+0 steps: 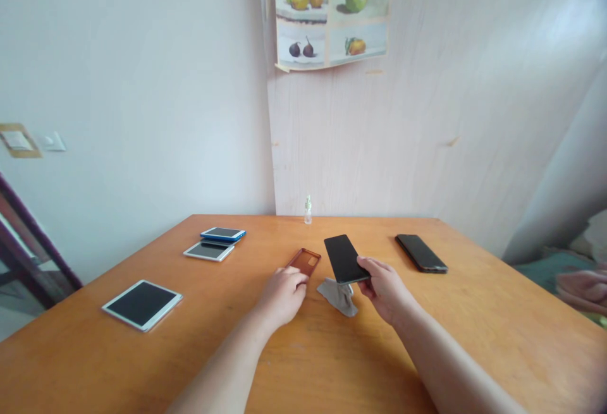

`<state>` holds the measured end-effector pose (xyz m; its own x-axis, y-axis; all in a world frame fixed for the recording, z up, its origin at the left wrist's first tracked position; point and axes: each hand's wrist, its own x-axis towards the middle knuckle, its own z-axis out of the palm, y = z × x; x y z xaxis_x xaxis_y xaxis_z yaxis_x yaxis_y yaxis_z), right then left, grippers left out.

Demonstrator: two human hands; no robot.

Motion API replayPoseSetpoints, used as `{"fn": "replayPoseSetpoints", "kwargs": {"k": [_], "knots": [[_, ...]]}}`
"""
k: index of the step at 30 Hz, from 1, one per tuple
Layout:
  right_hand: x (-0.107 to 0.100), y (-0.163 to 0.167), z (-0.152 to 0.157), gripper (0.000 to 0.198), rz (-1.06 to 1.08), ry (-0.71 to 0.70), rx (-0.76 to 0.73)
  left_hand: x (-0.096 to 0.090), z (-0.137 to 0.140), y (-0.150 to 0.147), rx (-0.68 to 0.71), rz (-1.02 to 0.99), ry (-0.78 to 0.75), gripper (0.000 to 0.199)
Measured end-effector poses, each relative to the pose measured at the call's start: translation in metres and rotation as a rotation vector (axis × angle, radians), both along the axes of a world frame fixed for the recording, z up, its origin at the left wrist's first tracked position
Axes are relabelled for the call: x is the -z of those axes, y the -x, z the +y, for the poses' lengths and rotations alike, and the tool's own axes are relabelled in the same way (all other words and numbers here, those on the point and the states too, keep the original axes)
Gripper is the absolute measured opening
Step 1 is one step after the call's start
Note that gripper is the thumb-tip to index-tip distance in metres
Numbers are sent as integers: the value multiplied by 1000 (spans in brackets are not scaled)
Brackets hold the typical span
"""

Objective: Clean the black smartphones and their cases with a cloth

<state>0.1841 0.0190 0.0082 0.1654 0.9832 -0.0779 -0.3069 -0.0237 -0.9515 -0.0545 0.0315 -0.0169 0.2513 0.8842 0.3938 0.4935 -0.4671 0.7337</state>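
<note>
A black smartphone (343, 258) is held by its right edge in my right hand (385, 289), with the thumb along the screen side. It is tilted above the table, over a crumpled grey cloth (338, 296). To the left, my left hand (283, 294) has its fingers curled over the near end of a reddish-brown phone case (305, 260). The case lies on the table with its camera cutout at the far right corner. My fingers hide its near end.
On the wooden table (303, 363), a white tablet (142, 304) lies at left. Behind it are a blue-edged device (223, 234) and a white device (208, 250), overlapping. A small spray bottle (308, 210) stands at the back edge. Another black phone (421, 253) lies at right.
</note>
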Motion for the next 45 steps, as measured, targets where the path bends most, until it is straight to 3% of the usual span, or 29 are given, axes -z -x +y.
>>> {"fn": "replayPoseSetpoints", "kwargs": {"k": [6, 10, 14, 18, 22, 25, 28, 31, 36, 39, 45], "knots": [[2, -2, 1, 29, 6, 1, 0, 7, 15, 25, -275, 4, -59, 21], [1, 0, -1, 30, 15, -5, -18, -2, 18, 24, -366, -149, -76, 29], [-2, 6, -7, 29, 41, -17, -123, -19, 0, -3, -173, -463, 92, 28], [-5, 19, -15, 30, 50, -60, -246, -31, -22, -28, 75, -509, 331, 31], [-6, 27, -20, 34, -20, -87, -304, -33, -29, -32, 190, -628, 502, 38], [-6, 25, -18, 36, -125, -66, -332, -30, -25, -28, 157, -698, 518, 38], [-6, 17, -12, 35, -312, -50, -228, -25, -17, -20, 32, -701, 511, 37], [-1, 10, -8, 29, -654, -93, -144, -22, -9, -10, -125, -652, 517, 38], [14, 5, -7, 20, -1262, -218, -270, -24, -4, -2, -240, -533, 537, 39], [17, -1, -3, 12, -1352, -222, -265, -24, -6, -4, -220, -453, 549, 37], [11, -23, 11, 10, -1320, -176, 22, -21, -12, -12, -57, -308, 504, 32]]}}
